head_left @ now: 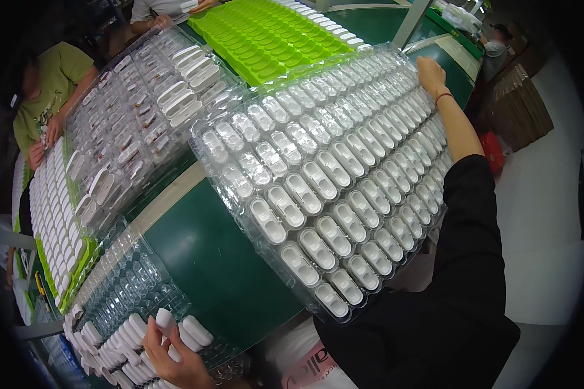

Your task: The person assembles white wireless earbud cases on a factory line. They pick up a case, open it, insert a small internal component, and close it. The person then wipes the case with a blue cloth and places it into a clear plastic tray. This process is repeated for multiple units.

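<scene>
On a green conveyor table [214, 259] lies a large clear blister tray [331, 181] filled with white oval casings. The right hand [431, 74] grips its far edge; the left hand [172, 356] pinches a white casing [165, 319].

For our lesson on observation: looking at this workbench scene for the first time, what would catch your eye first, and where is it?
The big clear tray packed with white cases fills the centre, with the right hand gripping its far corner. Behind it, at the top, lies a bright green tray. At the lower left, the left hand holds a white case over another clear tray.
</scene>
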A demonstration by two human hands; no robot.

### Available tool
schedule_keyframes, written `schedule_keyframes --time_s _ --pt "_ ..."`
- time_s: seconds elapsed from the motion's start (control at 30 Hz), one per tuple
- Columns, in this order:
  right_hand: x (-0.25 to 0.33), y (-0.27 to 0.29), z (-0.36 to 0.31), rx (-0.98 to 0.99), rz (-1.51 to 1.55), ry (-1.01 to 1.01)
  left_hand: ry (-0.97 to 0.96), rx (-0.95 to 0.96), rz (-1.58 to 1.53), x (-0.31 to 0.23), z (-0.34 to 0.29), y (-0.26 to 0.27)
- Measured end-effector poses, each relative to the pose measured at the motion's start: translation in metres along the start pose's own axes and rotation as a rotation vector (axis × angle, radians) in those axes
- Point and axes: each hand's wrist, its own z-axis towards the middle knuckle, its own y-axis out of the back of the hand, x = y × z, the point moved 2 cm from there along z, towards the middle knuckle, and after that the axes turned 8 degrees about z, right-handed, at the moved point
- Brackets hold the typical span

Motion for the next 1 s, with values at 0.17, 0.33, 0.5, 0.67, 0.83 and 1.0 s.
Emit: schedule_keyframes --time_s 0.17,0.33,0.5,0.67,0.83,1.0 --pt "0.012 0.009 -0.006 -0.050 0.185 -0.016 0.095 -0.031 -0.064 0.001 -0.012 0.004" --pt "0.007 -0.006 0.001 0.140 0.207 0.051 0.056 -0.032 -0.150 -0.001 -0.014 -0.003" --pt "-0.008 -0.020 0.004 -0.057 0.173 0.045 0.056 -0.088 -0.251 -0.008 -0.014 -0.001" --pt "0.005 0.000 0.015 -0.132 0.660 0.014 0.264 -0.051 -0.610 -0.006 -0.023 -0.003" --pt "0.223 0.105 -0.092 0.511 1.558 0.120 0.396 0.061 -1.059 -0.030 -0.020 -0.013" --pt "0.350 0.170 -0.187 0.991 1.711 0.600 0.415 0.071 -1.187 -0.039 -0.019 -0.016"
